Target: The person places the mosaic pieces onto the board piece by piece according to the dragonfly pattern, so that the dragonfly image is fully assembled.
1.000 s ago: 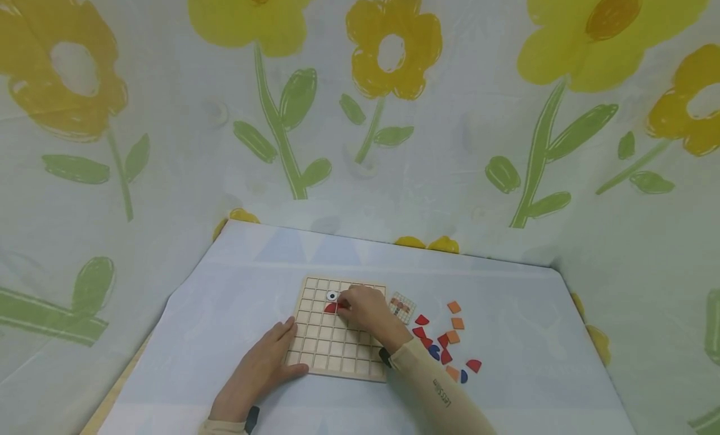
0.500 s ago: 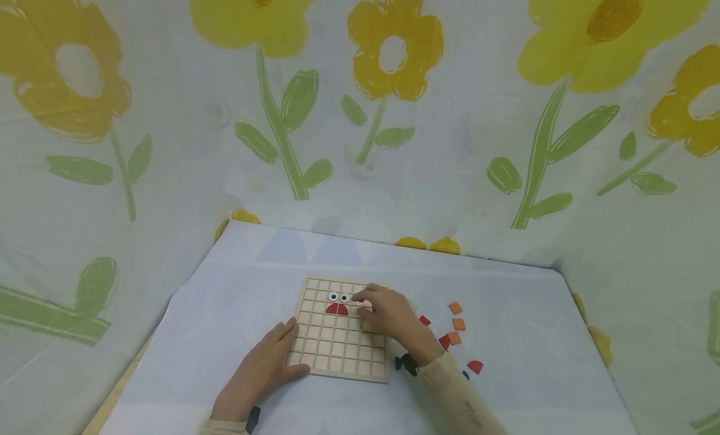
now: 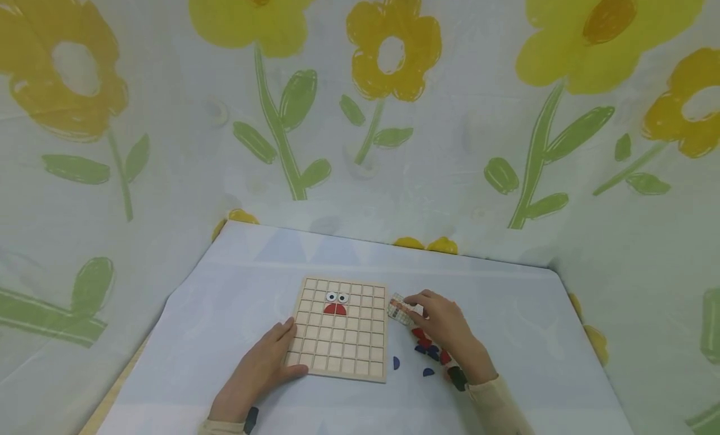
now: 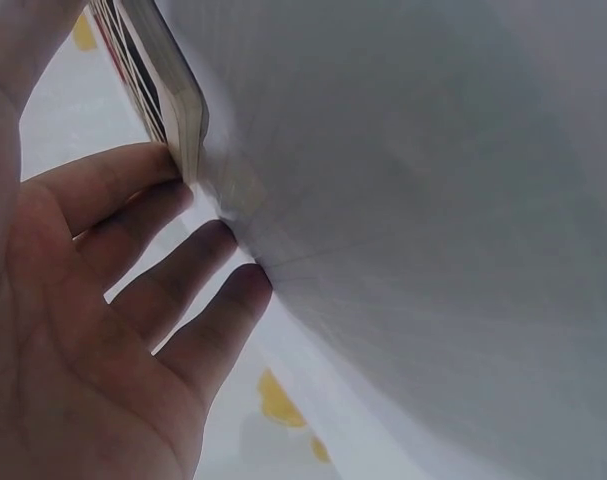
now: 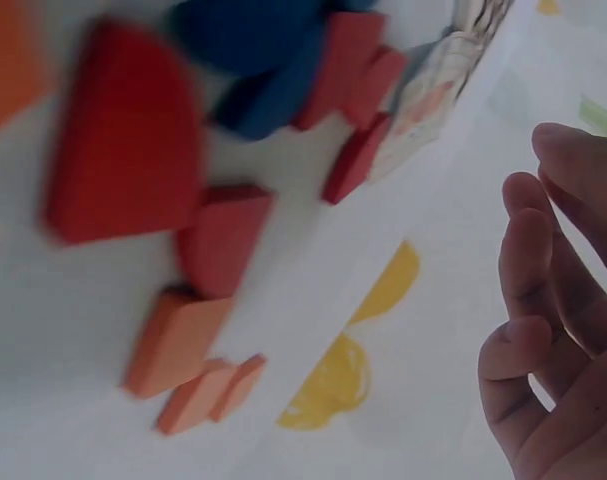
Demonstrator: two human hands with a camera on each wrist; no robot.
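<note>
A wooden grid board (image 3: pixel 337 349) lies flat in the head view. Two eye pieces (image 3: pixel 338 297) sit side by side in its upper cells, above two red quarter-round pieces (image 3: pixel 335 309). My left hand (image 3: pixel 261 365) rests at the board's near left corner, fingertips against its left edge and thumb at the front edge. The left wrist view shows fingertips touching the board's side (image 4: pixel 190 135). Right of the board, my right hand (image 3: pixel 450 327) hovers near the small pattern card (image 3: pixel 397 308), fingers loosely bent, holding nothing visible in the right wrist view.
Loose red (image 5: pixel 128 140), blue (image 5: pixel 248 40) and orange (image 5: pixel 178 345) pieces lie on the table under my right hand. Two blue half-rounds, one near the board (image 3: pixel 396 362) and one farther right (image 3: pixel 429 372), lie apart. A flowered cloth (image 3: pixel 394 129) encloses the table.
My right hand has left the board and moved right over the loose pieces and card. The second eye piece and second red piece show uncovered. My left hand stays put.
</note>
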